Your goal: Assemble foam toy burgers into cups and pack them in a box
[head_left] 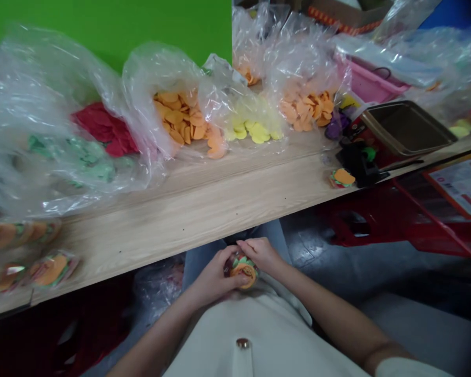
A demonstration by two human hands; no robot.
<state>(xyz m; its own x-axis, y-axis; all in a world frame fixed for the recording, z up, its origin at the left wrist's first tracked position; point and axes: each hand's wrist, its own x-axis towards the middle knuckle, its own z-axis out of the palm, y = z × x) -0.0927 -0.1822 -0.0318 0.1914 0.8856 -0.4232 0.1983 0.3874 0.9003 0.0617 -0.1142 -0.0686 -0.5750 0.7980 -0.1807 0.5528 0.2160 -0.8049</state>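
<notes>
Close to my body, below the table's edge, a small toy burger (243, 273) with an orange top and green and red layers is in my hands; it seems to be in clear wrapping. My left hand (219, 275) is closed round its left side, with the thumb across the orange top. On the far right side, my right hand (262, 254) pinches at the burger's upper edge with its fingers together. The fingertips partly hide the burger's far side.
On the wooden table (220, 193) stand clear bags of red pieces (105, 128), orange pieces (184, 118) and yellow pieces (255, 131). Several wrapped burgers (53, 269) lie at the left. A tape dispenser (363, 162), a brown tray (410, 128) and a pink basket (371, 81) are at the right.
</notes>
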